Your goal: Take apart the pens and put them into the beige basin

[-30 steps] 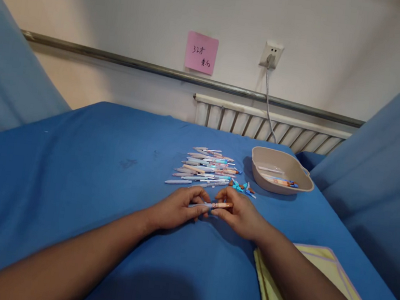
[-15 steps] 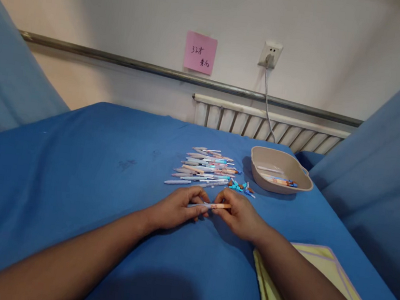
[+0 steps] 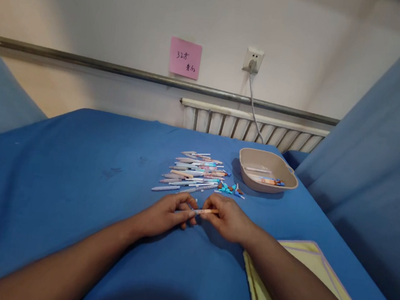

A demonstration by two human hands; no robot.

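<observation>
Between my two hands, low over the blue cloth, is a slim pen (image 3: pixel 204 212) with a pale body and an orange end. My left hand (image 3: pixel 170 213) pinches its pale end between thumb and fingers. The orange end sits in the closed fingers of my right hand (image 3: pixel 226 216). Just beyond them lies a spread of pen parts (image 3: pixel 192 173), with grey, pink, white and orange barrels and thin white refills. At its right edge is a small heap of blue, teal and brown pieces (image 3: pixel 229 188).
A beige plastic basket (image 3: pixel 267 183) with several pens inside stands at the back right. A folded yellow cloth (image 3: pixel 303 260) lies under my right forearm. Behind the blue-covered table (image 3: pixel 56 161) are a radiator (image 3: pixel 239 125) and a metal rail (image 3: pixel 122 68). A blue curtain (image 3: pixel 374 157) hangs at the right.
The whole view has shifted, so things appear further left and slightly lower. My hands keep hold of the pen, and less of its pale part shows at my left fingers.
</observation>
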